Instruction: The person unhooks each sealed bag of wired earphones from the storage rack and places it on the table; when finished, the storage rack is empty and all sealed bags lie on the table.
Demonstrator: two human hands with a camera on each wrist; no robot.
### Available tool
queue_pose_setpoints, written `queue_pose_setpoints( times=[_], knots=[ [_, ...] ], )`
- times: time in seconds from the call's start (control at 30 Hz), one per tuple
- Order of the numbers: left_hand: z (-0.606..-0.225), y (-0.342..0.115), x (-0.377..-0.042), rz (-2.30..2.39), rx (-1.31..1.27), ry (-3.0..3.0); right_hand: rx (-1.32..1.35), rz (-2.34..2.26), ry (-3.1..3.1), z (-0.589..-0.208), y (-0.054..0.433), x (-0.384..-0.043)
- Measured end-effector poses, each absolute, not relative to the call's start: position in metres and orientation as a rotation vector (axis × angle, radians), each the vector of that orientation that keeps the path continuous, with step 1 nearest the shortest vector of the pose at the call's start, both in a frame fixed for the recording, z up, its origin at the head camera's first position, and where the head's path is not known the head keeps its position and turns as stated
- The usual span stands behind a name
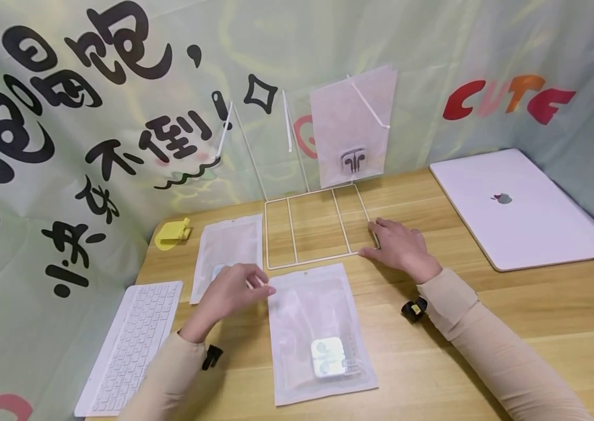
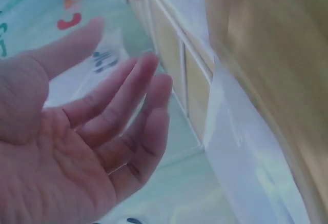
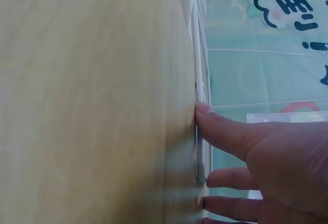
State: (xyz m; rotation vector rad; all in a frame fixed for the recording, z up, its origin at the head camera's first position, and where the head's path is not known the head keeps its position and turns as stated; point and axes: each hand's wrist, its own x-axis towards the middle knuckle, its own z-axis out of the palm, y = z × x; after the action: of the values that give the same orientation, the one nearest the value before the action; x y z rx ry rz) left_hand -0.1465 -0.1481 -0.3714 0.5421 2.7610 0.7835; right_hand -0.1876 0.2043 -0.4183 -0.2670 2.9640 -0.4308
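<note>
White rack [image 1: 341, 221] stretches crosswise, hooks [image 1: 225, 130] facing the person [image 1: 502, 351].

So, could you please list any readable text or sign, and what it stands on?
"CUTE": curtain
"冒泡,": curtain; earlier part cut off
"快乐不倒!": curtain
Apple logo: laptop
Front bag print, keyboard legends: too small
Other reddish curtain shapes: partly hidden or cut off

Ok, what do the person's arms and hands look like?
Long beige sleeves cover both arms, the right ending in a wide cuff. The left hand and right hand are ungloved. A small black piece shows beside each cuff; the right one has a yellowish patch.
</note>
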Motion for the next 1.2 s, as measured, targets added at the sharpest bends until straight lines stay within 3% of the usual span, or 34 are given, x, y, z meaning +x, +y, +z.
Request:
queue_pose_setpoints(
  times=[0.43,0.77,1.2],
  knots=[
    [-0.391,-0.119,-0.201,0.511,0.583,2.912,-0.273,-0.438,2.97,-0.42,0.202,-0.188],
    [-0.402,-0.112,-0.212,0.325,0.539,2.92,-0.274,-0.435,2.969,-0.419,0.201,-0.188],
    [-0.408,-0.102,-0.214,0.415,0.479,2.882,-0.263,-0.431,2.97,-0.419,0.203,-0.187]
  ],
)
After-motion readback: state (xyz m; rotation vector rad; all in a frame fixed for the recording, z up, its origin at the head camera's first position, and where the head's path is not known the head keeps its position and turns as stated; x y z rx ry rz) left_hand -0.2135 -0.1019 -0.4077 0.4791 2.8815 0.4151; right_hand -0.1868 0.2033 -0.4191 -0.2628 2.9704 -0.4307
